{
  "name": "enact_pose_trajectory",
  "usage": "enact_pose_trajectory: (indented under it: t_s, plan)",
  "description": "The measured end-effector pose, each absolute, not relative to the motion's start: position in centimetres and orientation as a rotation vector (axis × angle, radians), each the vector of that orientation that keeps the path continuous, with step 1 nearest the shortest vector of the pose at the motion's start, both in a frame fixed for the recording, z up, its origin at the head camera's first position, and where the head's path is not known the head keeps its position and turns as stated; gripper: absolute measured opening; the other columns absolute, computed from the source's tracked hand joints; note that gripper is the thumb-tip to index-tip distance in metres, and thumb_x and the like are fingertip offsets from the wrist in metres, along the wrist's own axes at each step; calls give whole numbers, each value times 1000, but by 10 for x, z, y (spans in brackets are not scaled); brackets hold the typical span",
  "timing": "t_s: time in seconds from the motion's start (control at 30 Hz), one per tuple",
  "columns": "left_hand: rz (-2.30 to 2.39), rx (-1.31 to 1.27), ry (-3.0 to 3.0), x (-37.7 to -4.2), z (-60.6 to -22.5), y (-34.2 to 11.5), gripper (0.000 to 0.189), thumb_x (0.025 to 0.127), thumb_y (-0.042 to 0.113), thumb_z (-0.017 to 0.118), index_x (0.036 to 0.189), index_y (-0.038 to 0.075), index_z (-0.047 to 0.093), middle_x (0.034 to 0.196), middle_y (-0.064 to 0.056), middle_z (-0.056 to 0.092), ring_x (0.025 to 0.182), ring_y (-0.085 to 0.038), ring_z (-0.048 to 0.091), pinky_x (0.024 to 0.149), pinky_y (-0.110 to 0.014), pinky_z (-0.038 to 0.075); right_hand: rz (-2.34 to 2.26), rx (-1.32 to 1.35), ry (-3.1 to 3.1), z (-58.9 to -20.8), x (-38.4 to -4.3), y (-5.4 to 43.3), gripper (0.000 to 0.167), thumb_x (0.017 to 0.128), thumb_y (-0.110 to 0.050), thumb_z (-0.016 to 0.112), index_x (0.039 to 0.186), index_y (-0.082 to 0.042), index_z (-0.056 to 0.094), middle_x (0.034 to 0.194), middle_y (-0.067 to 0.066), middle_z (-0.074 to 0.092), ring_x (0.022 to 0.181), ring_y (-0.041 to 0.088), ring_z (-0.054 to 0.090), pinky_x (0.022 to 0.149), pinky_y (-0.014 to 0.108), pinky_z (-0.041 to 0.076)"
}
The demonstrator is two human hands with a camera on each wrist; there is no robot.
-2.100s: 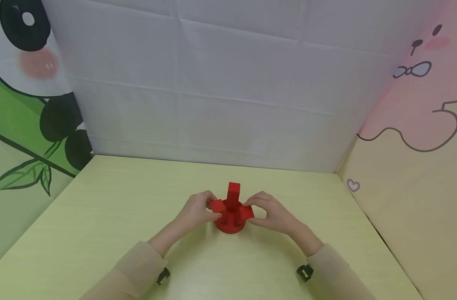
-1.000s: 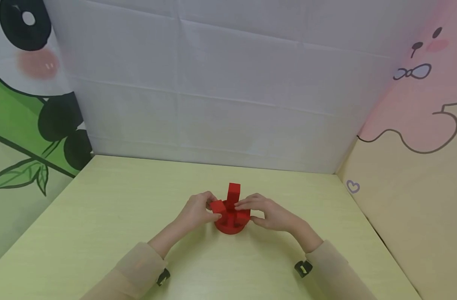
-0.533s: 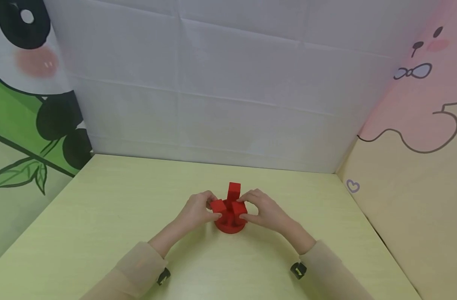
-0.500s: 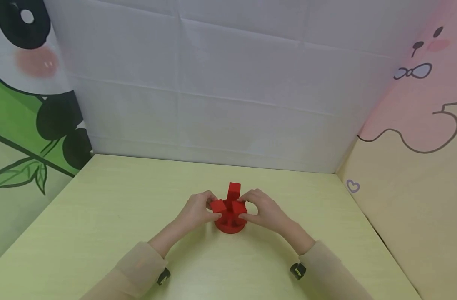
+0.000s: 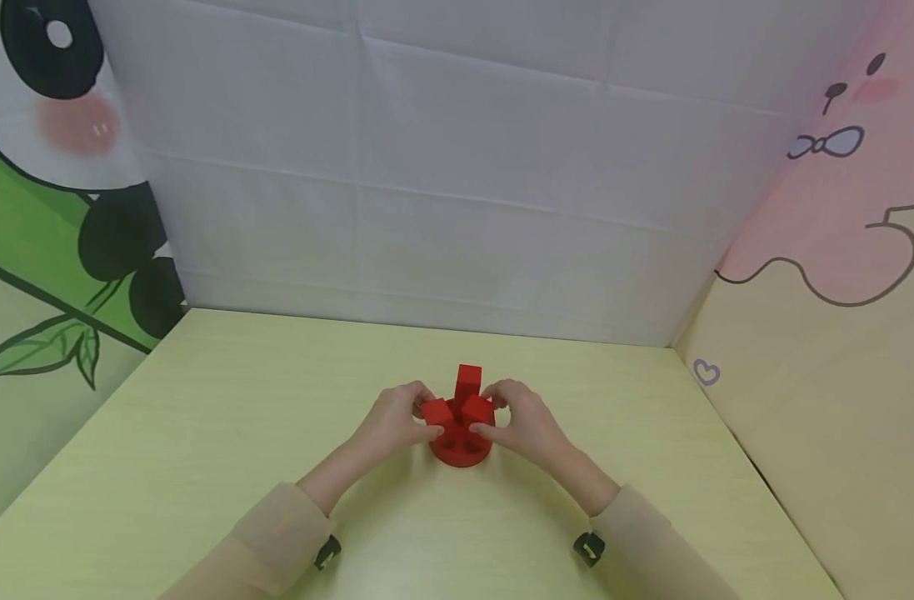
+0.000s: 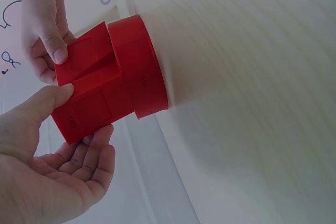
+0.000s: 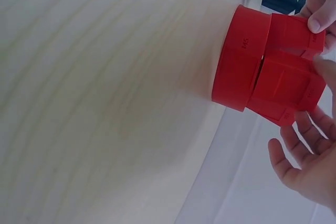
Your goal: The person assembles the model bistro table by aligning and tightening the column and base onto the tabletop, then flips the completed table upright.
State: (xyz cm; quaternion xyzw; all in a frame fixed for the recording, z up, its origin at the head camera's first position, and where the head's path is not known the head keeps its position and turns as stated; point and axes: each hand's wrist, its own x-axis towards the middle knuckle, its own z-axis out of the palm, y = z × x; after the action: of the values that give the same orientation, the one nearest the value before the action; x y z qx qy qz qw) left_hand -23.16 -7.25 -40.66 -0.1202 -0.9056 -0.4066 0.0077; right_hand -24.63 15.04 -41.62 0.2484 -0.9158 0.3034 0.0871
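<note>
A round red base [image 5: 460, 457] stands on the table in the head view, with three red rectangular blocks rising from it. My left hand [image 5: 395, 417] pinches the left block [image 5: 436, 412] between thumb and fingers. On the other side, my right hand [image 5: 530, 423] holds the right block [image 5: 477, 408], thumb at its near face and fingers behind. The back block [image 5: 467, 381] stands upright, untouched. Seen from the left wrist, the left block [image 6: 93, 107] carries a small printed number, like the base wall [image 6: 140, 66]. The blocks' lower ends are hidden inside the base.
The pale wooden table [image 5: 262, 400] stretches around the base. White cloth [image 5: 442, 208] closes off the back, and printed cartoon panels stand at left [image 5: 22, 450] and right [image 5: 831, 400]. Each wrist wears a small dark device, the right one [image 5: 589, 548] near the cuff.
The right block has shifted left, toward the middle of the base. My right hand straightened its fingers over it, then took hold again and turned inward. The left hand stayed still.
</note>
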Motion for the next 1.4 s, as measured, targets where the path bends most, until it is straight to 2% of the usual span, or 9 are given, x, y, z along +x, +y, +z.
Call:
enact_pose_trajectory:
  t_s: [0.13, 0.27, 0.47, 0.63, 0.87, 1.03, 1.13, 1.4]
  plan:
    - [-1281, -376, -2832, -232, -407, -73, 32, 73, 13, 80, 98, 7, 62, 85, 2, 65, 77, -12, 60, 64, -24, 51, 917, 878, -2707, -413, -246, 156, 51, 77, -28, 79, 121, -15, 56, 115, -2, 57, 108, 22, 52, 84, 35, 50]
    - [-1276, -379, -2834, -233, -408, -73, 32, 73, 13, 80, 98, 6, 61, 85, 1, 65, 77, -12, 60, 64, -24, 51, 880, 1126, -2639, -410, -249, 162, 47, 82, -21, 73, 125, -17, 56, 131, -3, 51, 123, 17, 43, 96, 41, 46]
    - [-1269, -374, -2844, -232, -407, -73, 33, 73, 13, 81, 98, 5, 61, 87, 0, 65, 78, -13, 60, 65, -24, 52, 841, 1416, -2530, -409, -256, 166, 40, 84, -5, 64, 122, -15, 59, 137, 2, 50, 127, 19, 40, 99, 43, 43]
    - [-1269, -368, -2848, -231, -407, -73, 33, 73, 13, 80, 99, 6, 61, 87, 0, 65, 78, -13, 60, 64, -24, 52, 793, 1454, -2515, -412, -259, 165, 40, 84, 0, 62, 121, -14, 60, 134, 2, 53, 125, 20, 42, 98, 39, 44]
    - [-1278, -379, -2838, -232, -408, -73, 32, 73, 13, 80, 98, 6, 61, 86, 1, 65, 77, -12, 60, 64, -24, 52, 742, 1314, -2584, -415, -258, 163, 38, 84, -9, 66, 121, -15, 59, 130, 0, 55, 120, 18, 46, 94, 36, 47]
    - [-1282, -378, -2826, -231, -409, -73, 32, 73, 12, 80, 97, 6, 62, 85, 1, 65, 77, -13, 61, 64, -24, 51, 673, 1132, -2588, -418, -257, 160, 38, 82, -18, 72, 117, -14, 59, 117, -1, 59, 110, 15, 52, 89, 32, 50]
    - [-1281, -370, -2827, -231, -408, -73, 32, 72, 13, 80, 97, 7, 62, 85, 2, 65, 77, -13, 61, 64, -24, 51, 653, 1010, -2588, -419, -256, 157, 37, 80, -20, 76, 112, -13, 60, 108, -2, 60, 101, 13, 54, 82, 28, 52]
    - [-1280, -364, -2827, -231, -406, -73, 32, 72, 12, 80, 97, 6, 62, 85, 2, 65, 77, -13, 61, 64, -23, 51, 659, 752, -2655, -420, -251, 150, 35, 76, -26, 79, 100, -14, 57, 90, -5, 55, 83, 8, 50, 67, 21, 50]
